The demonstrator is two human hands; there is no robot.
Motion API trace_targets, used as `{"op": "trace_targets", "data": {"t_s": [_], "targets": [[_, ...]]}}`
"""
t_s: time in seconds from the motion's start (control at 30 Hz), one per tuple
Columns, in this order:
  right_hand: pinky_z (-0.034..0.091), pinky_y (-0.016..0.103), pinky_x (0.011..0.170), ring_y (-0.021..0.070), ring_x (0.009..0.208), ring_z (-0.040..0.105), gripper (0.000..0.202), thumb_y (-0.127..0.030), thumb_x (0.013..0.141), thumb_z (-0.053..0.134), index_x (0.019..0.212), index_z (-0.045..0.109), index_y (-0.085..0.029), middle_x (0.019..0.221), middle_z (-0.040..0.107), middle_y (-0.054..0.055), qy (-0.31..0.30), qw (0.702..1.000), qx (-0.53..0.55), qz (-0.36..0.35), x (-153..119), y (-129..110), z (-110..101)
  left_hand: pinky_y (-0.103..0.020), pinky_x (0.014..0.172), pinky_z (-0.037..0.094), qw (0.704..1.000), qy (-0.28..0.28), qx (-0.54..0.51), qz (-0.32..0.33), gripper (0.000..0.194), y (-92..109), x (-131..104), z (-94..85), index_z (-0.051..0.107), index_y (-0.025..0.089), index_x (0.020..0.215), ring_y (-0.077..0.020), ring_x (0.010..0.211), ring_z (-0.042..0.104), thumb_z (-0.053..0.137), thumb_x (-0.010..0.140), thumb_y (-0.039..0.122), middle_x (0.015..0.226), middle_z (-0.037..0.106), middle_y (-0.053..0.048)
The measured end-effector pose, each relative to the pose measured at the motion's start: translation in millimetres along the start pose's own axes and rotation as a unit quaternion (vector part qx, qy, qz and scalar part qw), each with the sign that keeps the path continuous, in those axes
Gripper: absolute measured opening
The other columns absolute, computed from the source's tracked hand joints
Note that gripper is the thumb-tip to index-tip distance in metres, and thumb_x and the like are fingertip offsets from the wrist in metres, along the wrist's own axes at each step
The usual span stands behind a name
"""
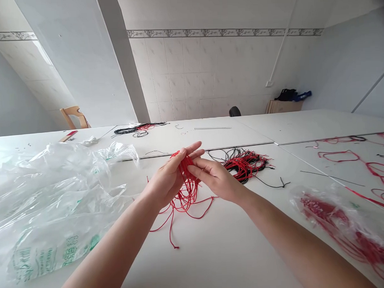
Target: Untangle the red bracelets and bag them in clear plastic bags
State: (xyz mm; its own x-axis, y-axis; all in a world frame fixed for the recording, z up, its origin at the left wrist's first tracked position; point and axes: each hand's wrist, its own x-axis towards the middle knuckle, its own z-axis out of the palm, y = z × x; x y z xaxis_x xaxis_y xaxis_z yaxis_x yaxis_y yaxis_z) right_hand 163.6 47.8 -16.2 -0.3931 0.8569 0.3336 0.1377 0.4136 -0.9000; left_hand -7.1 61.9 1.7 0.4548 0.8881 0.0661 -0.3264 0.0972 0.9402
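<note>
A bundle of thin red cords (188, 193) hangs from between my two hands, its loose ends trailing onto the white table. My left hand (171, 174) grips the top of the bundle, thumb pressed over the cords and fingertips stretched out beyond them. From the other side, my right hand (213, 177) pinches the same strands between thumb and fingers. One knotted cord end lies on the table below the hands. Just beyond my right hand is a tangled pile of red and black cords (246, 164). Part of the bundle is hidden behind my fingers.
Crumpled clear plastic bags (65, 207) with green print cover the left side. A plastic bag of red cords (342, 227) lies at right, with loose red cords (377, 171) behind it. Farther back are black cords (131, 130) and a thin rod (213, 128).
</note>
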Motion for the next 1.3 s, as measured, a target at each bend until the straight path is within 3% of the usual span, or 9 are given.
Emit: {"op": "trace_targets", "data": {"t_s": [0.2, 0.27, 0.4, 0.53, 0.67, 0.77, 0.87, 1.1, 1.3], "targets": [[0.049, 0.035, 0.092, 0.0193, 0.099, 0.059, 0.024, -0.047, 0.103, 0.055, 0.103, 0.065, -0.025, 0.1, 0.062, 0.003, -0.038, 0.993, 0.115, 0.017, 0.7, -4.3, 2.2, -0.035, 0.098, 0.054, 1.0, 0.002, 0.013, -0.008, 0.038, 1.8, -1.6, 1.7, 0.071, 0.034, 0.135, -0.0278, 0.134, 0.056, 0.056, 0.104, 0.05, 0.148, 0.062, -0.007], [0.05, 0.036, 0.091, 0.0197, 0.099, 0.059, 0.026, -0.048, 0.102, 0.057, 0.108, 0.065, -0.025, 0.102, 0.063, 0.004, -0.054, 0.99, 0.124, 0.032, 0.0, -6.0, 4.7, -0.033, 0.093, 0.055, 1.0, 0.007, 0.019, -0.011, 0.038, 1.8, -2.4, 2.2, 0.07, 0.036, 0.136, -0.0271, 0.132, 0.057, 0.056, 0.103, 0.051, 0.147, 0.063, -0.007], [0.048, 0.034, 0.078, 0.0179, 0.083, 0.056, 0.032, -0.051, 0.103, 0.054, 0.095, 0.065, -0.022, 0.086, 0.057, 0.002, -0.035, 0.996, 0.075, 0.04, -0.2, -4.6, 6.1, -0.028, 0.09, 0.054, 1.0, 0.001, 0.016, 0.0, 0.039, 2.4, -2.2, 0.3, 0.07, 0.034, 0.137, -0.024, 0.126, 0.061, 0.056, 0.104, 0.049, 0.142, 0.066, -0.009], [0.049, 0.033, 0.083, 0.0164, 0.086, 0.057, 0.031, -0.046, 0.105, 0.054, 0.089, 0.063, -0.021, 0.087, 0.058, 0.002, -0.041, 0.994, 0.101, 0.026, 1.2, -2.2, 5.3, -0.023, 0.065, 0.052, 1.0, -0.002, 0.016, -0.011, 0.039, 3.9, -1.1, -2.4, 0.071, 0.033, 0.136, -0.0179, 0.094, 0.068, 0.056, 0.103, 0.049, 0.141, 0.066, -0.01], [0.052, 0.035, 0.096, 0.016, 0.095, 0.063, 0.022, -0.041, 0.106, 0.053, 0.11, 0.065, -0.023, 0.099, 0.064, 0.002, -0.067, 0.978, 0.192, 0.045, 1.8, -3.2, 8.6, -0.024, 0.048, 0.042, 0.999, 0.011, 0.038, -0.019, 0.042, 4.5, -2.7, -0.3, 0.069, 0.036, 0.137, -0.0099, 0.063, 0.059, 0.056, 0.102, 0.054, 0.145, 0.063, -0.01], [0.052, 0.038, 0.097, 0.0161, 0.088, 0.066, 0.027, -0.042, 0.108, 0.049, 0.114, 0.066, -0.022, 0.087, 0.066, 0.001, -0.086, 0.972, 0.214, 0.049, 1.7, -2.9, 11.3, -0.025, 0.042, 0.038, 0.998, 0.016, 0.054, -0.019, 0.045, 5.3, -4.9, 2.8, 0.067, 0.037, 0.14, -0.0075, 0.053, 0.053, 0.055, 0.101, 0.057, 0.145, 0.063, -0.011], [0.053, 0.037, 0.091, 0.0162, 0.084, 0.064, 0.029, -0.044, 0.106, 0.053, 0.1, 0.068, -0.02, 0.08, 0.064, 0.001, -0.077, 0.975, 0.204, 0.035, 1.4, -2.3, 11.7, -0.024, 0.044, 0.039, 0.998, 0.02, 0.055, -0.016, 0.045, 6.6, -6.3, 4.8, 0.067, 0.036, 0.14, -0.0106, 0.06, 0.058, 0.056, 0.101, 0.055, 0.143, 0.064, -0.012], [0.053, 0.036, 0.091, 0.0163, 0.087, 0.064, 0.025, -0.042, 0.1, 0.064, 0.095, 0.073, -0.02, 0.085, 0.066, 0.002, -0.052, 0.977, 0.206, 0.034, 0.6, -6.2, 11.2, -0.022, 0.051, 0.042, 0.998, 0.026, 0.064, -0.016, 0.046, 6.6, -6.9, 4.1, 0.071, 0.036, 0.134, -0.0225, 0.096, 0.068, 0.058, 0.098, 0.061, 0.142, 0.065, -0.01], [0.054, 0.038, 0.095, 0.0164, 0.092, 0.067, 0.022, -0.041, 0.097, 0.067, 0.095, 0.076, -0.02, 0.093, 0.072, 0.003, -0.038, 0.975, 0.219, 0.029, -0.1, -2.6, 12.8, -0.03, 0.075, 0.054, 0.997, 0.019, 0.073, -0.004, 0.041, 6.8, -7.4, 2.7, 0.077, 0.032, 0.126, -0.0291, 0.119, 0.063, 0.059, 0.099, 0.058, 0.14, 0.067, -0.009]]}}
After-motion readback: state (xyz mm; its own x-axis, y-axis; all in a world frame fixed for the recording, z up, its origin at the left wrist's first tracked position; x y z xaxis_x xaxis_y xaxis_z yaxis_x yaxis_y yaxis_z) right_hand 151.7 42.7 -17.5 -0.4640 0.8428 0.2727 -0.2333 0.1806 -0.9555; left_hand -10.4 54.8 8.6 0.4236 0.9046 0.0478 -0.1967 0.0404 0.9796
